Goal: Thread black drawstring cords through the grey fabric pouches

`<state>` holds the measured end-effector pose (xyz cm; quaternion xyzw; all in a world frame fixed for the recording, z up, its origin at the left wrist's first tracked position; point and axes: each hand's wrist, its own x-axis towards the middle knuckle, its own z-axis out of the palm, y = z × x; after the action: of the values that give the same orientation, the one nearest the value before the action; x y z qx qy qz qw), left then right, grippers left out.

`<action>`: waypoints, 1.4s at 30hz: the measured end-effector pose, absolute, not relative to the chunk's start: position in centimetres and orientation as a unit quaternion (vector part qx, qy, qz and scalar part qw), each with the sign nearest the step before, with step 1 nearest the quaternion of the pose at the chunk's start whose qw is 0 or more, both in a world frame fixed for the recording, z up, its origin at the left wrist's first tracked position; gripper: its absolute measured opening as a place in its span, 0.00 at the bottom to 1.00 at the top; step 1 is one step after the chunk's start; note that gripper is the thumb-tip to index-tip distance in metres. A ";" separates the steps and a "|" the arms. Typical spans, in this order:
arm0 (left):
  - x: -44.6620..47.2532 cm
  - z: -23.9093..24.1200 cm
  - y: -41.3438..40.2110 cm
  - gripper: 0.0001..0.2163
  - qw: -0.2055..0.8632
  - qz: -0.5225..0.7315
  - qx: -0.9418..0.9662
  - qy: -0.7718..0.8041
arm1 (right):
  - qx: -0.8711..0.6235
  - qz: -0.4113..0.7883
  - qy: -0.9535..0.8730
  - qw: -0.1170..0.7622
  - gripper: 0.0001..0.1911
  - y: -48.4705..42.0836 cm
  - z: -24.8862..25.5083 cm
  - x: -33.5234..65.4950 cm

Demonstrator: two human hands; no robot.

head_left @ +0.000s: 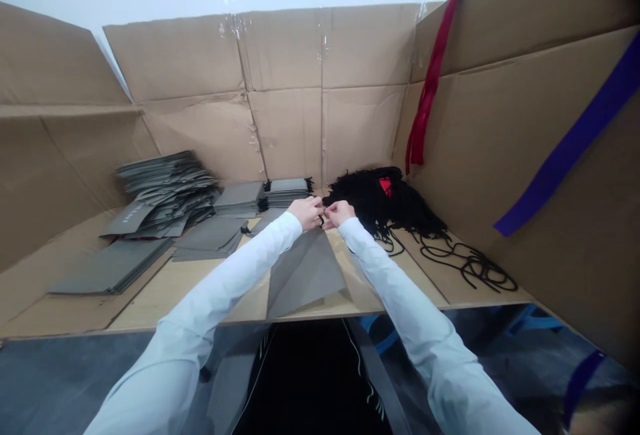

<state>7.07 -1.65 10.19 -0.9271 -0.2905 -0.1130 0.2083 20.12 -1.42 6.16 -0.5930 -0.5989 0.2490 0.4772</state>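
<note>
My left hand and my right hand meet over the far end of a grey paper bag, which lies flat on the table between my forearms. Both hands are closed, fingertips pinched close together. A short dark loop of black cord shows at my left fingers. The cord seems to pass between the two pinches, though its ends are hidden. Just right of my right hand lies a big heap of black cords with a red band in it.
Grey bags form a tall uneven pile and a flat stack at left. Smaller stacks stand at the back. Loose cords tangle at right. Cardboard walls enclose the table; red and blue ribbons hang right.
</note>
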 end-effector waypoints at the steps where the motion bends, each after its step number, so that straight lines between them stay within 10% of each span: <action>1: 7.3 10.2 -1.7 0.10 0.185 -0.112 -0.916 -0.337 | -0.590 0.236 -0.604 0.480 0.03 -1.1 5.9 19.4; 9: 6.5 9.9 0.6 0.02 -0.256 -0.268 -0.724 -0.582 | -0.667 0.090 -0.647 0.357 0.07 0.2 7.8 16.0; 16: 4.3 7.3 0.4 0.04 -0.707 -0.489 -0.318 -0.400 | -0.626 0.004 -0.713 0.317 0.09 0.1 5.8 14.7; 26: 5.6 2.5 0.0 0.04 -0.692 -0.625 -0.121 -0.342 | -0.671 -0.071 -0.703 0.224 0.12 -2.2 3.3 12.6; 38: 4.7 1.6 -0.3 0.03 -0.724 -0.560 -0.198 -0.351 | -0.624 -0.011 -0.711 0.324 0.09 -0.3 1.4 14.1; 42: 4.5 1.8 -0.8 0.01 -0.569 -0.539 -0.420 -0.459 | -0.595 0.021 -0.701 0.394 0.08 0.1 1.2 14.5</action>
<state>4.50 -0.80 1.76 -0.4197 -0.4585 -0.5389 -0.5685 14.48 0.15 1.23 -0.5949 -0.7005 0.0206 0.3937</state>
